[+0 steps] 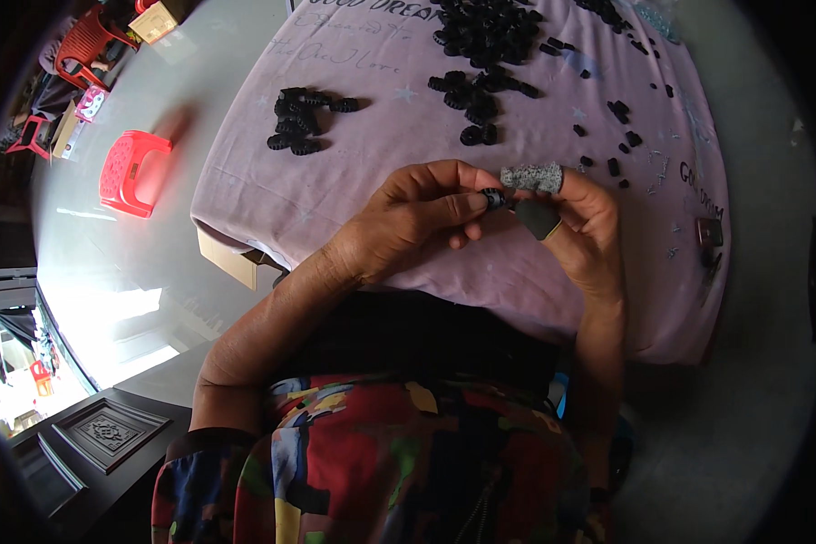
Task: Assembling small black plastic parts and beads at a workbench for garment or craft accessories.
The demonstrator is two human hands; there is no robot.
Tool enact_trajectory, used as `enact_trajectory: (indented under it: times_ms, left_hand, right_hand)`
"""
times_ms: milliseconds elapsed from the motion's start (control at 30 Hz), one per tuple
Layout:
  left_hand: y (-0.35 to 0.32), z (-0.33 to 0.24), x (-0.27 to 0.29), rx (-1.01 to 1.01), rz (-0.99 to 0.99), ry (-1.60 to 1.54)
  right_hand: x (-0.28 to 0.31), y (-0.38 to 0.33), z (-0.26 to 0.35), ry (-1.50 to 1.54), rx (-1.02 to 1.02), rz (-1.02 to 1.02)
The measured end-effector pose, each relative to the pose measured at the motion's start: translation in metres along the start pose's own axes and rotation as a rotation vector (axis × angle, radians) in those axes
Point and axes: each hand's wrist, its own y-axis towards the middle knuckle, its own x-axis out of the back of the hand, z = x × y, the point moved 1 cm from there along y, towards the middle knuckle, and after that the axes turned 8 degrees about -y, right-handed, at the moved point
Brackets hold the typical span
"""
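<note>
My left hand pinches a small black ribbed piece between thumb and forefinger, above the near part of the cloth. Close against its right end is my right hand, with thumb and forefinger brought together; whatever lies between those tips is hidden. A grey speckled cover wraps the right forefinger, and a dark cover sits on the right thumb. Farther off lie a small cluster of black ribbed pieces, another group of such pieces and a large heap of black pieces.
A pink cloth covers the table. Loose black parts and small pale bits are scattered on the right, near a dark reddish object. A red plastic stool stands on the floor at left, with a red chair beyond it.
</note>
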Motion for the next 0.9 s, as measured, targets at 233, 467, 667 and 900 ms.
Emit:
enact_trajectory:
  times_ms: [233, 467, 667, 900]
  left_hand:
    - [0.0, 0.004, -0.001, -0.031, -0.002, 0.09]
    - [0.0, 0.002, -0.004, -0.022, 0.0, 0.199]
    - [0.0, 0.005, -0.004, -0.048, -0.017, 0.185]
    - [0.0, 0.004, -0.01, -0.018, -0.103, 0.133]
  right_hand:
    - [-0.001, -0.001, 0.002, 0.051, -0.05, 0.042]
    - [-0.002, -0.001, -0.002, -0.028, -0.08, 0.004]
    - [-0.003, 0.0, -0.003, -0.116, -0.037, -0.03]
    - [-0.002, -0.001, -0.005, -0.122, -0.04, -0.056]
